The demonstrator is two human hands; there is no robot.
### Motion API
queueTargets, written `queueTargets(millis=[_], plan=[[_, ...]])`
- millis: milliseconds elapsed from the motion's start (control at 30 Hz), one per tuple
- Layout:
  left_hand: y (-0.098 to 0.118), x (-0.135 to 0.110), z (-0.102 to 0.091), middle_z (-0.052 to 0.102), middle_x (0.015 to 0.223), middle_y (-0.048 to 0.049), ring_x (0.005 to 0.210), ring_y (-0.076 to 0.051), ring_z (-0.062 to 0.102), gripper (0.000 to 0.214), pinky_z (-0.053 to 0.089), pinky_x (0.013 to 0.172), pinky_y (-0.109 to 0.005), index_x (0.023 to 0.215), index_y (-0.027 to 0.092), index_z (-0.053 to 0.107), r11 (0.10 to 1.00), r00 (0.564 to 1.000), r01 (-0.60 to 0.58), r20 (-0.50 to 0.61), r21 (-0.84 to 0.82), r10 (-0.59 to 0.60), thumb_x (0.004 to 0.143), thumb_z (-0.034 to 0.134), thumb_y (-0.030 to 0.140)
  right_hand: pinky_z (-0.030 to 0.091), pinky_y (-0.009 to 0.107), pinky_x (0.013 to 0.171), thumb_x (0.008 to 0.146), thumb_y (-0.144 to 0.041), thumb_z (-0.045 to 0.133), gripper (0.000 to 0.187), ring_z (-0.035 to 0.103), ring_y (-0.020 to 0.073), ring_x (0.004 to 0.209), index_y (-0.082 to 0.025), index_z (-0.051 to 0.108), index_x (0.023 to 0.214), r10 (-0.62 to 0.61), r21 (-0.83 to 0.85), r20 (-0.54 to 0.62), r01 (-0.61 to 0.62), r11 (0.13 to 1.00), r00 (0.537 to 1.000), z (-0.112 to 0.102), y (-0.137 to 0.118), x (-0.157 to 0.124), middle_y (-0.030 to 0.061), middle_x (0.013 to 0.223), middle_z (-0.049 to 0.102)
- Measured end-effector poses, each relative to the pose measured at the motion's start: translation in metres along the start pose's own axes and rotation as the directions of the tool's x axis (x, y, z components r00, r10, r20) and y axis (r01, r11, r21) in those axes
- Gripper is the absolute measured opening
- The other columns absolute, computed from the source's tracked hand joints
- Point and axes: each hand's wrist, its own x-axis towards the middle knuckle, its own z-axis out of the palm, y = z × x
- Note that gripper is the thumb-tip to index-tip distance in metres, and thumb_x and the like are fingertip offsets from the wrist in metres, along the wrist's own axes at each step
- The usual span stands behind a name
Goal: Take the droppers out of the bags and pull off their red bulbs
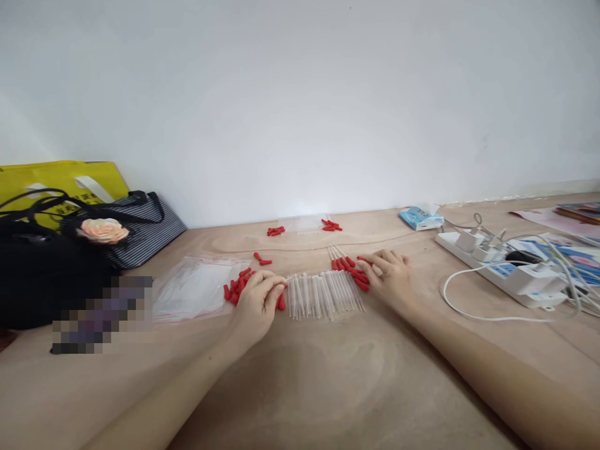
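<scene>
My left hand [257, 306] is closed in a pinch beside a heap of red rubber bulbs [234, 290], partly covering them. What its fingertips hold, if anything, is hidden. Just right of it lies a row of clear dropper tubes [323, 297], side by side on the wooden table [309, 369]. My right hand [389, 275] pinches a red dropper bulb [360, 258] at its fingertips; whether a tube is attached I cannot tell. Beneath and left of those fingers, several droppers with red bulbs [344, 264] lie with thin tubes pointing away.
More red bulbs [275, 231] and a group of red-bulbed droppers [332, 224] lie near the wall. Clear plastic bags [199, 290] are at left, beside a striped bag [145, 231] and a yellow bag [70, 181]. At right are a blue tissue pack [420, 218] and a corded power strip [497, 269].
</scene>
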Motion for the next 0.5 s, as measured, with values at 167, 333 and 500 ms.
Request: queueTargets(millis=[167, 333, 500], plan=[[0.005, 0.032, 0.004, 0.063, 0.080, -0.0035, 0.071, -0.015, 0.059, 0.019, 0.048, 0.066, -0.029, 0.083, 0.016, 0.060, 0.890, 0.914, 0.394, 0.204, -0.228, -0.352, 0.077, 0.047, 0.028, 0.028, 0.034, 0.073, 0.080, -0.041, 0.044, 0.028, 0.052, 0.0221, 0.086, -0.025, 0.066, 0.089, 0.344, -0.160, 0.137, -0.322, 0.933, 0.929, 0.004, 0.036, 0.014, 0.0041, 0.079, 0.063], [0.008, 0.061, 0.024, 0.063, 0.067, -0.0024, 0.060, -0.012, 0.059, 0.013, 0.048, 0.058, -0.024, 0.076, 0.014, 0.056, 0.789, 0.756, 0.594, 0.442, -0.154, -0.483, 0.075, 0.048, 0.024, 0.032, 0.031, 0.070, 0.074, -0.044, 0.051, 0.027, 0.057, 0.0190, 0.077, -0.022, 0.064, 0.082, 0.475, -0.152, 0.293, -0.450, 0.880, 0.830, 0.006, 0.041, 0.017, 0.0018, 0.076, 0.065], [0.006, 0.072, 0.049, 0.057, 0.046, 0.0035, 0.051, -0.014, 0.057, 0.026, 0.043, 0.051, -0.023, 0.087, 0.015, 0.052, 0.828, 0.721, 0.560, 0.493, 0.001, -0.488, 0.062, 0.056, 0.013, 0.033, 0.031, 0.072, 0.074, -0.047, 0.051, 0.028, 0.058, 0.0186, 0.076, -0.023, 0.065, 0.073, 0.464, -0.159, 0.398, -0.439, 0.885, 0.792, 0.006, 0.037, 0.017, 0.0013, 0.074, 0.066]])
